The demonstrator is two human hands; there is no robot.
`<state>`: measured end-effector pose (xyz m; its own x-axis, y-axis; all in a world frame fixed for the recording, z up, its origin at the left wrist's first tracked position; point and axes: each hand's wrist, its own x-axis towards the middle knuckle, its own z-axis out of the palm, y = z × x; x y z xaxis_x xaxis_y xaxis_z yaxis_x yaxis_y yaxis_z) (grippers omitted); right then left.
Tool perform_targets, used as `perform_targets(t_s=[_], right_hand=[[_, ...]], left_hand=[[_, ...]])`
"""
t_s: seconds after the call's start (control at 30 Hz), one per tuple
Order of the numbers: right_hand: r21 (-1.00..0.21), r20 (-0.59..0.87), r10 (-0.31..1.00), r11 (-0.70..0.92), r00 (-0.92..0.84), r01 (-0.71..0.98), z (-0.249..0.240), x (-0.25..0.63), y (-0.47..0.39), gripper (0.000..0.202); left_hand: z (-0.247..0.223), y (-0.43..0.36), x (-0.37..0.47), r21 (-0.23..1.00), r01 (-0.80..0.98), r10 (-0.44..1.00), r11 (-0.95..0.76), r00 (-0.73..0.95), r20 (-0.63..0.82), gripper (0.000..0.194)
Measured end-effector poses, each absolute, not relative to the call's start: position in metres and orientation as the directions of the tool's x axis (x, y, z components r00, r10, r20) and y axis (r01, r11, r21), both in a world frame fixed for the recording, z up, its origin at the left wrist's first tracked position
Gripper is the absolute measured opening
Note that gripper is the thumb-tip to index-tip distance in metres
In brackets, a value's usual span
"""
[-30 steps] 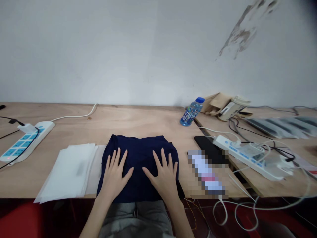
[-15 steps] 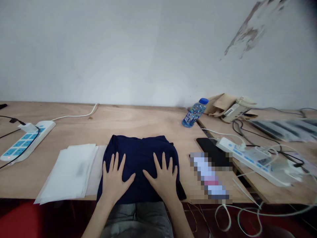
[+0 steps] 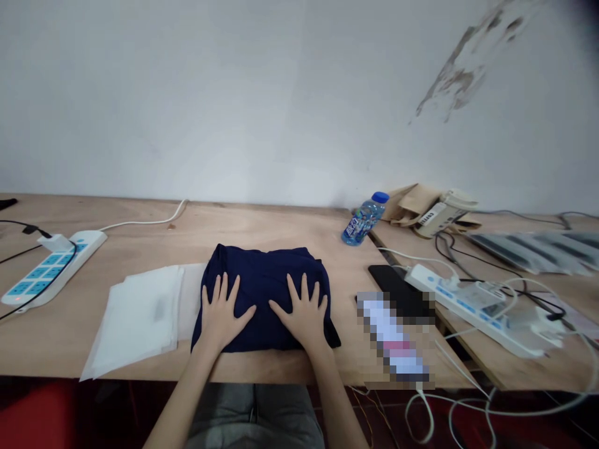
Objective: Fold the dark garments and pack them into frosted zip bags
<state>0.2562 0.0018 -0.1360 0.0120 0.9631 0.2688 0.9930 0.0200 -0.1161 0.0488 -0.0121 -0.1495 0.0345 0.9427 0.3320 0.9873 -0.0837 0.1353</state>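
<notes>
A folded navy-blue cloth, perhaps a garment (image 3: 264,280), lies on the wooden table (image 3: 140,243) in front of me. My left hand (image 3: 222,315) rests on its left part with the fingers spread. On the right part lies my right hand (image 3: 304,315), palm down and fingers apart. Neither hand grips anything. Left of the cloth is a stack of white translucent sheets or bags (image 3: 138,315), close to my left forearm.
A power strip (image 3: 53,268) lies at the left. To the right are a blue-capped bottle (image 3: 362,221), a black phone (image 3: 397,287), a blurred-out phone (image 3: 395,343), a second power strip (image 3: 468,305) with tangled cables, a paper bag (image 3: 407,202) and a coffee cup (image 3: 442,215).
Both hands and the cloth have moved forward, away from the table's front edge, where bare wood now shows. The white sheets beside the cloth have shifted slightly.
</notes>
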Motion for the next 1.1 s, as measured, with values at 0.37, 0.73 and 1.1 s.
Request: perform_targets(t_s=[0.37, 0.73, 1.1], right_hand=[[-0.147, 0.287, 0.957, 0.090, -0.044, 0.985, -0.127, 0.271, 0.011, 0.065], [-0.222, 0.212, 0.972, 0.151, -0.103, 0.963, -0.074, 0.327, 0.113, 0.027], [-0.333, 0.174, 0.981, 0.144, -0.090, 0.932, -0.084, 0.344, 0.116, 0.007]], left_hand=[[-0.135, 0.000, 0.034, 0.260, 0.956, 0.948, -0.135, 0.049, 0.313, 0.060], [-0.080, 0.128, -0.017, 0.198, 0.942, 0.932, -0.272, 0.206, 0.297, 0.032], [-0.073, 0.114, -0.046, 0.219, 0.938, 0.926, -0.269, 0.189, 0.326, 0.020]])
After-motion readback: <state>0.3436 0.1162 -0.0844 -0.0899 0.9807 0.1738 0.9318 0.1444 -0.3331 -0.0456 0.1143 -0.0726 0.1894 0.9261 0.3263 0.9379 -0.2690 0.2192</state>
